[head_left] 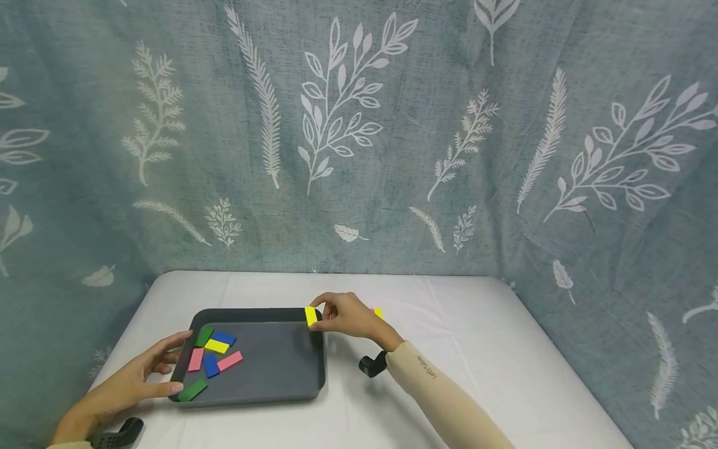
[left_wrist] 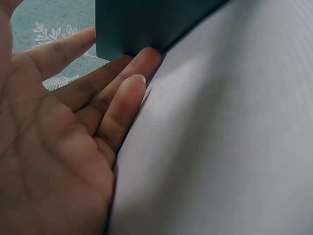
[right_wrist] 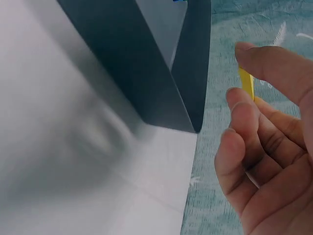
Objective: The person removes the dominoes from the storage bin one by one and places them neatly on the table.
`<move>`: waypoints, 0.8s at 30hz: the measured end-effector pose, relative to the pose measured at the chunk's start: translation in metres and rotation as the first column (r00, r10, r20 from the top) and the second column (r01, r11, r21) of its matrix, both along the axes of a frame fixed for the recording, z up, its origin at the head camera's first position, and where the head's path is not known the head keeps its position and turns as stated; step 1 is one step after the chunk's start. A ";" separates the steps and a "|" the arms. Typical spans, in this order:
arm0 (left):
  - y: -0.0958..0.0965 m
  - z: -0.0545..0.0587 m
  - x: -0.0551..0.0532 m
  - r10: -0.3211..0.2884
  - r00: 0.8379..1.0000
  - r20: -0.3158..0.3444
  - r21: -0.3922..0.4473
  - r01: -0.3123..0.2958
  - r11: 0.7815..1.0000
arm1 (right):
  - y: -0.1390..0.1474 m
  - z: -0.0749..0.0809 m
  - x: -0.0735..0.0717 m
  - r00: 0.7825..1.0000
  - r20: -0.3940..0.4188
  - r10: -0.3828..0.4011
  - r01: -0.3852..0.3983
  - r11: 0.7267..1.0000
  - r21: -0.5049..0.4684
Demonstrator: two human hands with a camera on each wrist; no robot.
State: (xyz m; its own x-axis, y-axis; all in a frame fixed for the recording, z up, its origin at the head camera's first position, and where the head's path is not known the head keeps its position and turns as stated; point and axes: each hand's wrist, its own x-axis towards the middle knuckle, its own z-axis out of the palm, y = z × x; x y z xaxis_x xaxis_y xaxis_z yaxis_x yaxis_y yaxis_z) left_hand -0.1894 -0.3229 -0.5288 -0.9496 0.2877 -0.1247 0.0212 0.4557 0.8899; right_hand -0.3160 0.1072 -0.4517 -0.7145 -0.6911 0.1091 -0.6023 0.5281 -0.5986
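My right hand (head_left: 349, 317) pinches a yellow rectangular block (head_left: 311, 316) between thumb and fingertips, over the far right corner of a dark grey tray (head_left: 275, 368). In the right wrist view, that yellow block (right_wrist: 247, 83) appears edge-on, apart from the tray wall (right_wrist: 146, 73). At the tray's left side, my left hand (head_left: 143, 373) rests with index finger and thumb against the rim. Its lower fingers (left_wrist: 128, 98) are loosely bent by the tray's outer wall (left_wrist: 142, 24). Inside the tray's left part lie green (head_left: 193, 390), blue (head_left: 210, 365), pink (head_left: 230, 361) and yellow (head_left: 216, 346) blocks.
Partly hidden behind my right wrist, a yellow piece (head_left: 378, 312) and a bit of pink show on the table. A white cloth (head_left: 477, 362) covers the tabletop. Patterned green-blue curtains (head_left: 359, 156) hang behind and at both sides.
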 end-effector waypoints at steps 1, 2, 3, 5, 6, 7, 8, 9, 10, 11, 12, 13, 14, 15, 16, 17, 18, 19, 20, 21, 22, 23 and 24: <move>0.000 0.000 0.000 0.001 1.000 0.001 -0.001 -0.001 1.000 | 0.003 0.000 0.000 1.000 -0.002 -0.001 0.001 1.000 -0.003; 0.001 0.001 0.000 0.005 1.000 0.002 -0.006 -0.005 1.000 | 0.005 0.000 0.000 1.000 -0.001 -0.004 0.004 1.000 -0.009; 0.002 0.001 0.000 0.007 1.000 0.001 -0.010 -0.007 1.000 | 0.009 0.000 0.000 1.000 -0.001 -0.008 0.008 1.000 -0.010; 0.002 0.001 0.001 0.004 1.000 -0.002 -0.008 -0.005 1.000 | 0.015 -0.001 -0.001 1.000 0.004 -0.024 0.024 1.000 -0.010; 0.002 0.001 0.001 0.005 1.000 -0.003 -0.008 -0.005 1.000 | 0.018 -0.002 -0.001 0.999 0.006 -0.033 0.033 0.999 -0.010; 0.002 0.001 0.001 0.003 1.000 -0.004 -0.005 -0.003 1.000 | 0.021 -0.003 -0.001 0.999 0.010 -0.043 0.043 0.999 -0.008; 0.002 0.001 0.001 0.003 1.000 -0.002 -0.004 -0.003 1.000 | 0.025 -0.004 -0.001 0.998 0.013 -0.054 0.054 0.999 -0.006; 0.002 0.000 0.002 0.001 1.000 0.002 -0.002 -0.001 1.000 | 0.028 -0.005 -0.002 0.998 0.014 -0.066 0.066 0.998 -0.005; 0.002 0.000 0.002 0.001 1.000 0.007 0.001 -0.001 1.000 | 0.032 -0.006 -0.002 0.997 0.013 -0.075 0.075 0.997 -0.007; 0.002 0.001 0.002 0.005 1.000 0.012 -0.004 -0.005 1.000 | 0.035 -0.006 -0.003 0.997 0.011 -0.081 0.081 0.997 -0.009; 0.002 0.001 0.002 0.009 1.000 0.019 -0.007 -0.009 1.000 | 0.038 -0.006 -0.003 0.996 0.009 -0.086 0.086 0.996 -0.014; 0.003 0.001 0.002 0.011 1.000 0.023 -0.010 -0.011 1.000 | 0.042 -0.007 -0.003 0.996 0.006 -0.093 0.093 0.996 -0.017; 0.003 0.001 0.002 0.013 0.999 0.030 -0.012 -0.013 1.000 | 0.045 -0.007 -0.004 0.995 0.004 -0.095 0.095 0.995 -0.024; 0.003 0.001 0.002 0.013 0.999 0.031 -0.014 -0.013 1.000 | 0.048 -0.006 -0.004 0.995 0.006 -0.099 0.100 0.995 -0.029; 0.003 0.001 0.003 0.015 0.999 0.032 -0.015 -0.015 1.000 | 0.051 -0.006 -0.004 0.995 0.008 -0.103 0.103 0.994 -0.033; 0.003 0.002 0.003 0.016 0.999 0.034 -0.017 -0.016 1.000 | 0.054 -0.006 -0.005 0.994 0.011 -0.108 0.108 0.993 -0.038; 0.003 0.002 0.003 0.017 0.999 0.034 -0.017 -0.016 1.000 | 0.057 -0.006 -0.005 0.993 0.015 -0.114 0.114 0.993 -0.042; 0.003 0.002 0.003 0.018 0.999 0.034 -0.020 -0.017 1.000 | 0.061 -0.007 -0.006 0.993 0.019 -0.119 0.120 0.992 -0.046; 0.003 0.001 0.003 0.019 0.999 0.035 -0.021 -0.018 1.000 | 0.064 -0.007 -0.006 0.992 0.024 -0.124 0.125 0.991 -0.049; 0.003 0.001 0.003 0.020 0.999 0.035 -0.024 -0.019 1.000 | 0.067 -0.007 -0.006 0.991 0.027 -0.133 0.134 0.990 -0.048; 0.003 0.001 0.003 0.022 0.999 0.039 -0.026 -0.021 0.999 | 0.070 -0.008 -0.006 0.990 0.027 -0.138 0.139 0.989 -0.050; 0.004 0.001 0.003 0.023 0.999 0.041 -0.027 -0.022 0.999 | 0.073 -0.009 -0.006 0.989 0.029 -0.142 0.144 0.988 -0.053; 0.004 0.000 0.003 0.022 0.999 0.041 -0.028 -0.021 0.999 | 0.076 -0.009 -0.006 0.989 0.029 -0.148 0.149 0.987 -0.053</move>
